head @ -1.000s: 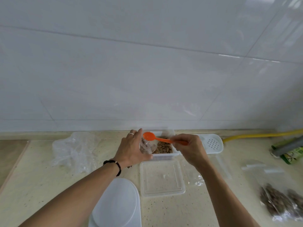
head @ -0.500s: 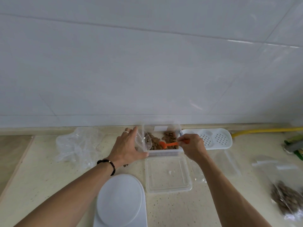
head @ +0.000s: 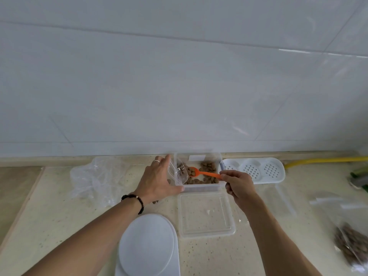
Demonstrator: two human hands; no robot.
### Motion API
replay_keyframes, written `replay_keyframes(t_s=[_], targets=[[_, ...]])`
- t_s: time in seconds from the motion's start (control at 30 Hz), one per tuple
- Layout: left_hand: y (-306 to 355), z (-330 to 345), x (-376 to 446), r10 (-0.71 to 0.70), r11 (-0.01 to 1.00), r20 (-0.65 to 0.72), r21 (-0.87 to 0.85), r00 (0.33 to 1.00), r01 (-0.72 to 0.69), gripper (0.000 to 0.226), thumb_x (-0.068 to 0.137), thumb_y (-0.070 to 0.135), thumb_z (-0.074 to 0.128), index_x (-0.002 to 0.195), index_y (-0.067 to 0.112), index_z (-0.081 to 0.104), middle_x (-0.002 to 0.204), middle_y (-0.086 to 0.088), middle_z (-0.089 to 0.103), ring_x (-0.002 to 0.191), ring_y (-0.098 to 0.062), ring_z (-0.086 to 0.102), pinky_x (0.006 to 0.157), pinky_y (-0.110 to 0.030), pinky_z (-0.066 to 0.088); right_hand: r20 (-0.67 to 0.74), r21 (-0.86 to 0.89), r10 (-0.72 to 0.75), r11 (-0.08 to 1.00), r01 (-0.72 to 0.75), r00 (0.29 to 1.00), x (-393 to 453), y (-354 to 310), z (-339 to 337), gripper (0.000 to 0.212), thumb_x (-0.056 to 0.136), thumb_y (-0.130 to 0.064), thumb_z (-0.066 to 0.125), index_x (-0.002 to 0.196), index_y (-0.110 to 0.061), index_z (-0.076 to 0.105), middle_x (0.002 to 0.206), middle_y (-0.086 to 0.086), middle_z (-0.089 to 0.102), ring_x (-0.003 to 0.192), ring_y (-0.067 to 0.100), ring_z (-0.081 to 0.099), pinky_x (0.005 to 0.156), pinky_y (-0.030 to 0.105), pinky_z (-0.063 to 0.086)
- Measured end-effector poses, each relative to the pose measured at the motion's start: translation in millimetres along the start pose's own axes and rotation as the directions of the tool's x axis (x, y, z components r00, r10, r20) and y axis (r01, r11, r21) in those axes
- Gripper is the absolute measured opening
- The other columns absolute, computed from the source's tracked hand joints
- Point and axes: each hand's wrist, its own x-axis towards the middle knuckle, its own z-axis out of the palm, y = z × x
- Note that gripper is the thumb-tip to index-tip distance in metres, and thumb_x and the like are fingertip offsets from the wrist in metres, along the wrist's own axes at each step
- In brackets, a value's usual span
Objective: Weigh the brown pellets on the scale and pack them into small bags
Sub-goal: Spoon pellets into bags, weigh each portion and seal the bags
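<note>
Right hand [head: 240, 185]: fingers clenched round the handle of an orange spoon [head: 203, 173], its bowl down among the brown pellets [head: 208, 172] in a clear tub [head: 199, 189] at the back of the desk [head: 59, 216].

Left hand [head: 157, 181]: fingers curled round a small clear cup [head: 180, 173] tilted just beside the tub's left wall; thumb touched the tub's near corner.

Clear lid [head: 206, 215] lay flat in front of the tub. White scale [head: 147, 246] near edge, left of the lid. Crumpled plastic [head: 97, 178] far left. White perforated tray [head: 254, 170] right of the tub. Bagged pellets [head: 352, 242] far right. White tiled wall [head: 179, 76] behind.
</note>
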Motion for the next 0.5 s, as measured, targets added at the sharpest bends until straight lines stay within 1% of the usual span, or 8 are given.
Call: replay_keyframes(t_s=[0.1,0.17,0.23,0.3,0.33,0.4,0.47,0.5], targets=[[4,0,2,-0.002,1.000,0.012,0.007,1.000,0.002,0.111,0.064,0.060,0.077,0.149,0.016,0.021,0.132,-0.002,0.038,0.119,-0.020,0.043,0.098,-0.034,0.041,0.001,0.077,-0.003,0.997,0.003,1.000,-5,-7,-9,0.011,0.087,0.007,0.059,0.091,0.005,0.069,0.086,0.023,0.070,0.046,0.014,0.040,0.045,0.023,0.035],[6,0,4,-0.008,1.000,0.018,0.023,1.000,0.007,0.112,0.062,0.061,0.076,0.149,0.016,0.021,0.132,-0.003,0.037,0.120,-0.021,0.042,0.098,-0.035,0.040,0.008,0.097,-0.050,0.994,0.049,0.999,-11,-17,-12,0.011,0.087,0.007,0.059,0.090,0.004,0.069,0.082,0.022,0.069,0.046,0.014,0.039,0.044,0.022,0.033],[9,0,6,-0.016,0.999,0.025,0.028,1.000,0.015,0.110,0.062,0.060,0.076,0.147,0.016,0.022,0.131,-0.004,0.038,0.120,-0.023,0.043,0.097,-0.036,0.041,0.014,0.064,-0.134,0.989,0.133,0.991,-17,-29,-12,0.012,0.086,0.008,0.059,0.088,0.003,0.070,0.075,0.020,0.065,0.045,0.013,0.039,0.042,0.021,0.032],[14,-1,6,-0.017,1.000,0.028,0.027,0.999,0.016,0.107,0.062,0.059,0.077,0.145,0.016,0.025,0.129,-0.005,0.038,0.117,-0.024,0.043,0.095,-0.036,0.042,0.049,-0.059,-0.240,0.968,0.242,0.970,-24,-40,-6,0.013,0.086,0.005,0.062,0.085,-0.002,0.072,0.063,0.010,0.059,0.043,0.011,0.041,0.042,0.021,0.034],[17,-2,6,-0.012,1.000,0.028,0.027,1.000,0.011,0.106,0.062,0.058,0.077,0.144,0.015,0.026,0.128,-0.005,0.039,0.116,-0.024,0.044,0.094,-0.036,0.043,0.086,-0.158,-0.300,0.938,0.310,0.950,-29,-44,-1,0.014,0.086,0.003,0.063,0.083,-0.007,0.073,0.058,0.003,0.058,0.043,0.010,0.043,0.043,0.021,0.036],[20,-2,6,-0.004,1.000,0.023,0.018,1.000,0.003,0.103,0.063,0.058,0.077,0.142,0.014,0.027,0.126,-0.005,0.039,0.111,-0.023,0.044,0.092,-0.036,0.044,0.221,-0.381,-0.417,0.796,0.471,0.882,-40,-51,9,0.014,0.085,-0.002,0.066,0.082,-0.012,0.075,0.052,-0.010,0.056,0.043,0.002,0.046,0.047,0.018,0.038],[20,-2,5,0.005,1.000,0.009,0.003,1.000,-0.005,0.101,0.062,0.057,0.077,0.140,0.015,0.029,0.121,-0.002,0.039,0.106,-0.019,0.044,0.090,-0.036,0.045,0.345,-0.482,-0.470,0.654,0.583,0.812,-48,-53,16,0.014,0.085,-0.003,0.066,0.084,-0.013,0.076,0.051,-0.014,0.056,0.043,0.000,0.050,0.046,0.012,0.035],[19,-1,4,0.007,1.000,0.003,-0.005,1.000,-0.007,0.101,0.061,0.057,0.077,0.140,0.015,0.029,0.119,-0.001,0.038,0.105,-0.019,0.043,0.091,-0.037,0.045,0.368,-0.492,-0.480,0.626,0.605,0.796,-51,-53,16,0.014,0.086,-0.004,0.066,0.084,-0.013,0.076,0.050,-0.016,0.056,0.043,-0.001,0.050,0.046,0.011,0.035]])
